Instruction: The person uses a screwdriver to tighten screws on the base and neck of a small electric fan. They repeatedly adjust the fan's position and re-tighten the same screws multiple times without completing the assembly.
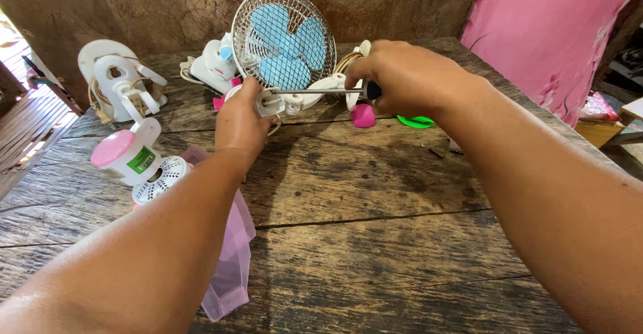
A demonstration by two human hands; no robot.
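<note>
The left hand grips a white fan part; the right hand holds a screwdriver against it.

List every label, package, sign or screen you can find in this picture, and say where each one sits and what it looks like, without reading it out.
Green label: small rectangular sticker with a thin red strip, on the side of the white fan motor housing with a pink cap, at the table's left.
Pink plastic bag: translucent and flat, lying on the wooden table under the left forearm.
No signs or screens show.
</note>
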